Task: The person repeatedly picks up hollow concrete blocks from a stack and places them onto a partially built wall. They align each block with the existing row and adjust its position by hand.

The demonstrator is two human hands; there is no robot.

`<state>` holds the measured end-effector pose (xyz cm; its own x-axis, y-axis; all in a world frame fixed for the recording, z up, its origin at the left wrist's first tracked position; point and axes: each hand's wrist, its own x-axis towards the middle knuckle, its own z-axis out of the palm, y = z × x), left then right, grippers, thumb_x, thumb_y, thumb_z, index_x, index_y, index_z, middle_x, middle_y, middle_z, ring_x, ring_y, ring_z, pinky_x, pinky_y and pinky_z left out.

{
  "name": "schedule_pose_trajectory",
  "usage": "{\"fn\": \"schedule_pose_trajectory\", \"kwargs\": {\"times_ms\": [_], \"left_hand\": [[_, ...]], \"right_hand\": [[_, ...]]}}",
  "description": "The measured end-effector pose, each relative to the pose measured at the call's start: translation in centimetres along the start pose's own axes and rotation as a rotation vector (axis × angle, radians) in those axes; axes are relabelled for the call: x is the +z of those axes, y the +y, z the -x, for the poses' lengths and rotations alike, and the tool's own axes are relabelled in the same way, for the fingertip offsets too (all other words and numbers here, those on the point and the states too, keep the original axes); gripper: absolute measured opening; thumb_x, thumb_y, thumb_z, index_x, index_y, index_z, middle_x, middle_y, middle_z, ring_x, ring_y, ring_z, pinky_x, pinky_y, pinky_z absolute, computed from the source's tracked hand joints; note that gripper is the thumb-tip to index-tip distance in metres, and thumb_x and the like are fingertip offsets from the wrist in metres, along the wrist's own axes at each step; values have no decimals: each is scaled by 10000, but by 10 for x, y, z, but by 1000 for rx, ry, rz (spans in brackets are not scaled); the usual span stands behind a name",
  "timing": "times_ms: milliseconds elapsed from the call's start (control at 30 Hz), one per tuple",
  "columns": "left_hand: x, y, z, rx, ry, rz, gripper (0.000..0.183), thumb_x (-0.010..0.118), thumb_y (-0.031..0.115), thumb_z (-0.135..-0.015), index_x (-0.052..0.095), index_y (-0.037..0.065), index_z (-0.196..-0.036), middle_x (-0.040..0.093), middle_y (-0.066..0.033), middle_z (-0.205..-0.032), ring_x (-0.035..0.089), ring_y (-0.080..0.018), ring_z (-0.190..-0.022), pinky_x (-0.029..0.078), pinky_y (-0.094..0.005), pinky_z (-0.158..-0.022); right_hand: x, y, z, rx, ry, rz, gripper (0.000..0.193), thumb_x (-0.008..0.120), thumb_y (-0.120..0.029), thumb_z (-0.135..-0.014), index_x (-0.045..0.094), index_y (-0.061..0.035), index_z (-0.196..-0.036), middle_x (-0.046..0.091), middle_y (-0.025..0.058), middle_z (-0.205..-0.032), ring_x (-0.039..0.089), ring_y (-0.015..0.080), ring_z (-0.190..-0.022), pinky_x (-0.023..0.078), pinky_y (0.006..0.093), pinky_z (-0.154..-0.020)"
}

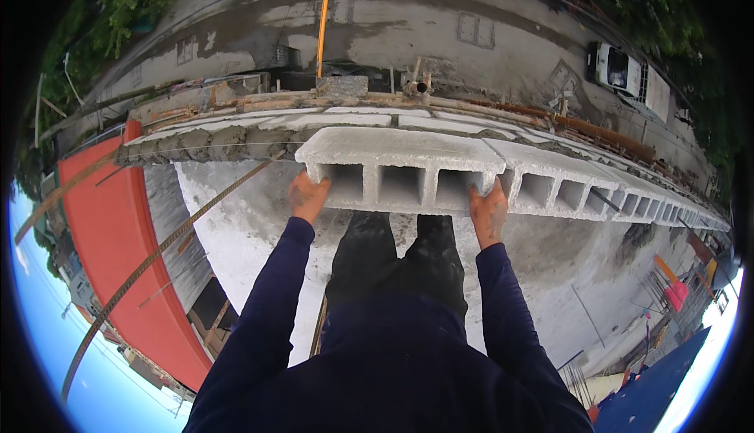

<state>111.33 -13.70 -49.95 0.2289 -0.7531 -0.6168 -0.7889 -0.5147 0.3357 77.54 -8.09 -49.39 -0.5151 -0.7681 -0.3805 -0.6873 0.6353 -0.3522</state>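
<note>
A grey hollow concrete block (397, 147) lies crosswise in front of me, its open cells facing me. My left hand (309, 197) grips its left end from below the corner. At the other end my right hand (488, 209) is closed on the block's right side, with the thumb up near the edge. The block's right end meets, or nearly meets, a row of similar concrete blocks (577, 172) running off to the right. To the left, wet-looking mortar (228, 144) is spread along the wall top. My fingertips are partly hidden by the block.
A ribbed steel bar (169, 241) slants past on the left, beside a red beam (129, 256). Another thin bar passes through the block row at right. Beyond the wall, far below, lies a road (393, 9) with a white truck (620, 68). An orange pole (323, 29) rises there.
</note>
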Motion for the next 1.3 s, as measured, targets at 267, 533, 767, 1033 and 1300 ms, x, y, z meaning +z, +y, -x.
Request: {"fn": "schedule_pose_trajectory", "kwargs": {"times_ms": [267, 533, 767, 1033, 1300], "left_hand": [[10, -2, -12, 68, 157, 116, 357, 663, 310, -748, 622, 36, -974, 647, -199, -935, 606, -389, -883, 471, -429, -786], [23, -10, -23, 63, 223, -66, 364, 637, 366, -750, 637, 41, -914, 641, -207, -896, 592, -416, -850, 458, -469, -764], [21, -5, -29, 74, 225, -65, 347, 642, 343, -751, 637, 36, -914, 645, -202, -874, 593, -407, -840, 456, -468, -755], [24, -5, -31, 124, 274, -80, 311, 655, 289, -740, 637, 32, -913, 651, -194, -862, 613, -383, -818, 470, -446, -748], [23, -13, -39, 98, 204, -98, 277, 660, 274, -727, 645, 34, -865, 652, -197, -837, 614, -386, -820, 479, -439, -733]], "right_hand": [[0, -15, -17, 116, -29, 82, 499, 715, -384, -707, 585, 68, -874, 628, 274, -782, 627, 406, -791, 492, 432, -725], [3, -20, -24, 181, -50, 221, 473, 715, -393, -703, 610, 58, -802, 638, 254, -765, 641, 387, -775, 498, 426, -723], [7, -20, -28, 147, -45, 250, 451, 703, -392, -709, 611, 42, -790, 636, 246, -738, 644, 379, -746, 499, 427, -708], [19, -12, -30, 172, -30, 296, 469, 707, -406, -701, 596, 43, -778, 633, 232, -710, 645, 378, -725, 503, 427, -688], [15, -22, -34, 245, -104, 311, 473, 715, -412, -692, 596, 33, -805, 637, 226, -723, 643, 382, -756, 499, 431, -700]]}}
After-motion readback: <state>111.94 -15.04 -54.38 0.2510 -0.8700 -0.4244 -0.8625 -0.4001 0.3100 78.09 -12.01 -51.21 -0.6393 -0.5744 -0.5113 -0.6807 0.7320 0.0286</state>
